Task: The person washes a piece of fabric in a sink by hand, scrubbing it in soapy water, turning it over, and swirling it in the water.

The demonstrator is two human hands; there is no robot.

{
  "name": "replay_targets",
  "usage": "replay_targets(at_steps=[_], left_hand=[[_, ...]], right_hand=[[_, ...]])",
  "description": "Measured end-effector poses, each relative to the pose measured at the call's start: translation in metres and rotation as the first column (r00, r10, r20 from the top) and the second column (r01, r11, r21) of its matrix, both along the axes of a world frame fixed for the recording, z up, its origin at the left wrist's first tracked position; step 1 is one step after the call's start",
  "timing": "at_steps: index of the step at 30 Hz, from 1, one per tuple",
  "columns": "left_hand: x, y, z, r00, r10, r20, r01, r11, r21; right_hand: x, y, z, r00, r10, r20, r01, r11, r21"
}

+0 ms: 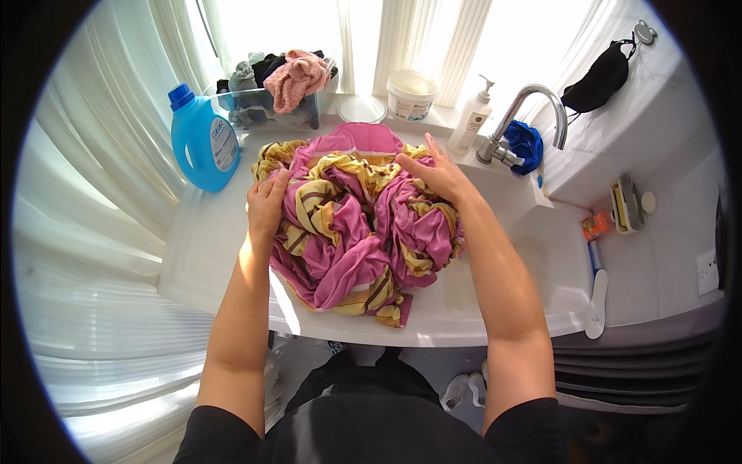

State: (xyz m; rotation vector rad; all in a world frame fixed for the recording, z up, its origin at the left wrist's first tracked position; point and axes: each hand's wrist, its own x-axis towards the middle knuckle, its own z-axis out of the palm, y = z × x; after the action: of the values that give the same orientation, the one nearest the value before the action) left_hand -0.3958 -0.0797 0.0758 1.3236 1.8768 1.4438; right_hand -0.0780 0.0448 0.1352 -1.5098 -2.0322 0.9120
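Note:
A bunched pink and yellow patterned cloth (340, 232), perhaps bedding, is heaped on the white sink counter (205, 259). My left hand (267, 199) lies against the heap's left side, its fingers resting on the folds. At the upper right of the cloth, my right hand (439, 172) is spread, thumb apart from the fingers, palm facing the bundle. Neither hand visibly grips a fold. The heap's right edge reaches over the sink basin (533, 255), hiding part of it.
A blue detergent bottle (202, 143) stands left, near a clear bin (267, 112) of clothes. Behind the cloth are a white tub (411, 94) and a pump bottle (470, 120). The faucet (533, 97) curves above the basin. A white-handled brush (597, 305) lies at right.

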Motion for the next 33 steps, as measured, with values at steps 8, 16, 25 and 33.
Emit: replay_targets(at_steps=[8,16,25,33], left_hand=[[0.011,-0.066,-0.022,0.982,0.048,-0.184,-0.018,0.986,0.164],[-0.011,-0.076,-0.009,0.908,-0.065,0.415,0.022,0.994,0.109],[0.032,0.033,0.088,0.864,-0.353,0.359,0.448,0.865,-0.226],[0.075,-0.025,0.116,0.624,-0.645,0.441,0.529,0.764,0.370]], right_hand=[[-0.060,-0.042,-0.003,0.941,0.030,0.337,-0.134,0.948,0.289],[-0.017,-0.117,-0.003,0.944,0.299,-0.141,-0.087,0.635,0.768],[-0.013,-0.111,-0.006,0.936,0.298,-0.187,-0.101,0.737,0.668],[0.024,-0.091,-0.001,0.837,0.225,-0.499,0.028,0.893,0.449]])
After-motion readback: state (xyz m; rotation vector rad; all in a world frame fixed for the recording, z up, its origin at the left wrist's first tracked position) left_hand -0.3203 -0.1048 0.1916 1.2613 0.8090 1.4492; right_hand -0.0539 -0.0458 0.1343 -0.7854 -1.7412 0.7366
